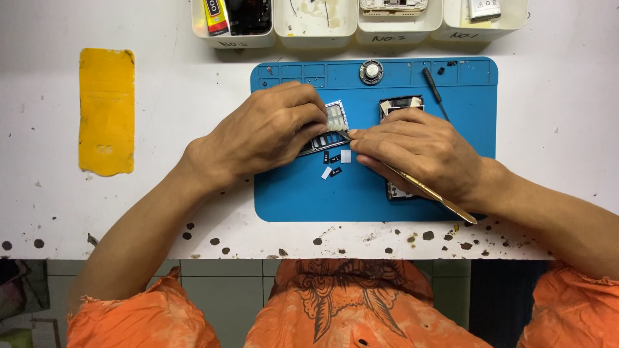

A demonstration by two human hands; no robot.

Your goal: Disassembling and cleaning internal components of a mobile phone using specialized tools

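- The left hand [267,132] is curling over a small keypad frame [330,129], pinching it by the edge and tilting it off the blue work mat [303,193].
- The right hand [419,154] is closing on a thin brass-coloured tool [429,191]; the handle is trailing out toward the table's near edge, and the tip is meeting the frame beside the left fingertips.
- The frame is sitting at mid-mat, just left of an opened handset body [401,103] that is partly hidden under the right hand.
- The frame is looking light, thin and easily bent; gripping the outer rim, not the key rows, appears safest.
- Loose keys [336,165], tiny black and white pieces, are lying just below the frame and would likely scatter at a touch.
- A round speaker [371,71] and a black screwdriver [434,90] are resting near the mat's far edge.
- White bins [316,29] are lining the far side; a yellow pad [106,109] is lying well apart on the left.
- Open mat is remaining toward the person.
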